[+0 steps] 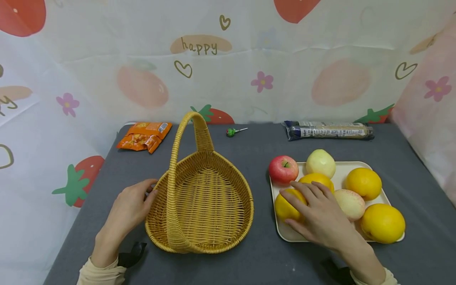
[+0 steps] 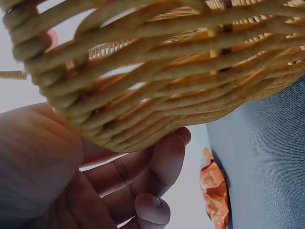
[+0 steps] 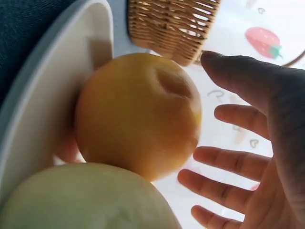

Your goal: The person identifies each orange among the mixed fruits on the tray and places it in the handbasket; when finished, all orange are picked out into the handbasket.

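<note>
A yellow wicker basket (image 1: 213, 198) with a tall arched handle stands on the dark table, its inside bare. At its left side, my left hand (image 1: 132, 204) holds the rim; the left wrist view shows curled fingers (image 2: 164, 167) against the woven wall. Over the left end of a cream tray (image 1: 290, 233), my right hand (image 1: 320, 213) is spread above a round yellow fruit (image 1: 285, 206). In the right wrist view a gap shows between the spread fingers (image 3: 228, 162) and that yellow fruit (image 3: 138, 114).
The tray also bears a red apple (image 1: 283, 169), a pale green fruit (image 1: 320, 163), a pale pinkish fruit (image 1: 350, 204) and more yellow fruits (image 1: 382, 223). Along the back lie an orange snack bag (image 1: 144, 136), a green lollipop (image 1: 231, 132) and a long dark-ended packet (image 1: 329, 130). A printed curtain (image 1: 249, 91) hangs behind.
</note>
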The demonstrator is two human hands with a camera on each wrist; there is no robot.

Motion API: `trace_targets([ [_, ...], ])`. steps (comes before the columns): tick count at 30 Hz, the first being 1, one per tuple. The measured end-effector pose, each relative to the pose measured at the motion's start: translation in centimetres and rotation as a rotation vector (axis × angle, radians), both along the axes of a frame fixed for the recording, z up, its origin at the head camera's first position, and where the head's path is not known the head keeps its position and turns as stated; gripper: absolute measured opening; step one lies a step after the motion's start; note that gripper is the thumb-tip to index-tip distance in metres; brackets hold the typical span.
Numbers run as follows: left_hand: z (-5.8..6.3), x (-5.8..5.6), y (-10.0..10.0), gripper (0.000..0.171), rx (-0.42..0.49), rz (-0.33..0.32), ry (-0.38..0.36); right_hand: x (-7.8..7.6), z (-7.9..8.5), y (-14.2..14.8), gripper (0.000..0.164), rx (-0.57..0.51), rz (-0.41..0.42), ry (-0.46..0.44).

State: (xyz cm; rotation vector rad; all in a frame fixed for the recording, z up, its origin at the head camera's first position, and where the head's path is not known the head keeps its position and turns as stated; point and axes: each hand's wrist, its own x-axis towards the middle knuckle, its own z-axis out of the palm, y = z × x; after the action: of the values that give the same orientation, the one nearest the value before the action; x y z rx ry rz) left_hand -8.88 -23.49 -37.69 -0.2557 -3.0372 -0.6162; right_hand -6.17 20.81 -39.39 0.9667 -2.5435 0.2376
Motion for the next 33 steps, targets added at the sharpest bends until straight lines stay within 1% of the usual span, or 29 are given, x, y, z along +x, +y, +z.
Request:
trace_targets([
  [2,0.0,0.0,0.0,0.028,0.0,-0.002,-0.003,0.0,-0.2,0.0,0.052,0.036,-0.017,-0.014],
  [3,0.0,0.0,0.0,0.028,0.0,-0.004,-0.003,0.0,-0.3,0.0,0.053,0.051,-0.024,-0.021],
  [6,0.0,0.0,0.0,0.028,-0.002,-0.007,0.0,0.0,-0.6,-0.1,0.065,0.087,-0.038,-0.035],
  [7,0.0,0.0,-0.1,0.027,-0.003,-0.007,0.001,0.0,-0.7,-0.2,0.067,0.097,-0.04,-0.039],
  [11,-0.1,0.1,-0.1,0.027,-0.006,-0.004,0.009,-0.1,-1.0,-0.3,0.066,0.128,-0.043,-0.064],
  [16,-0.1,0.1,-0.1,0.028,-0.007,-0.009,0.015,-0.1,-1.1,-0.3,0.065,0.144,-0.034,-0.088],
  [26,-0.3,0.1,-0.2,0.027,-0.017,-0.006,0.028,0.0,-1.1,-0.2,0.081,0.187,-0.023,-0.117],
  [33,-0.2,0.0,-0.1,0.028,-0.014,-0.007,0.024,0.0,-1.1,0.0,0.083,0.187,-0.007,-0.111],
])
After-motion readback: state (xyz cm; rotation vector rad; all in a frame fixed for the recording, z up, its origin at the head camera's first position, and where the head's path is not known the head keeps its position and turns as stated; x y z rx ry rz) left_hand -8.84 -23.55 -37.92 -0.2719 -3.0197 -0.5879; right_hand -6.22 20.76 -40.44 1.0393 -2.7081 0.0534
